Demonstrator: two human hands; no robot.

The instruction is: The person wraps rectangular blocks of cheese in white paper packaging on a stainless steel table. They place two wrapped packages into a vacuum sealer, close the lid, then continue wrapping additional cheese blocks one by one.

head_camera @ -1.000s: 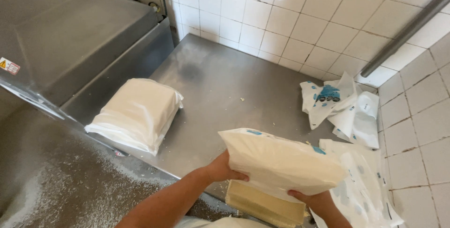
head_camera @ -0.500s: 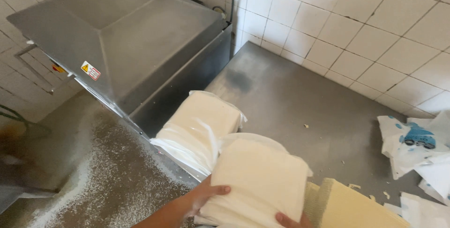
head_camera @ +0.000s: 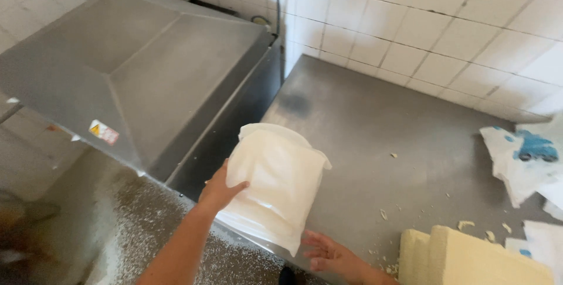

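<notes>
A grey steel machine hood (head_camera: 135, 68) fills the upper left of the frame, beside the steel tabletop (head_camera: 387, 126). At lower centre two white bagged blocks (head_camera: 275, 182) lie stacked on the tabletop's edge. The left hand (head_camera: 218, 190) presses the stack's side, grip spread; the right hand (head_camera: 329, 254) hovers open-fingered below it. Pale yellow blocks (head_camera: 463, 258) sit lower right.

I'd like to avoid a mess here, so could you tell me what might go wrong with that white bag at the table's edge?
The white bag sits at the front edge of the steel table, and only the left hand steadies it, so it might slide off. The right hand is open below its lower corner, not gripping. Crumbs on the table near the pale yellow block could stick to the bag.
</notes>
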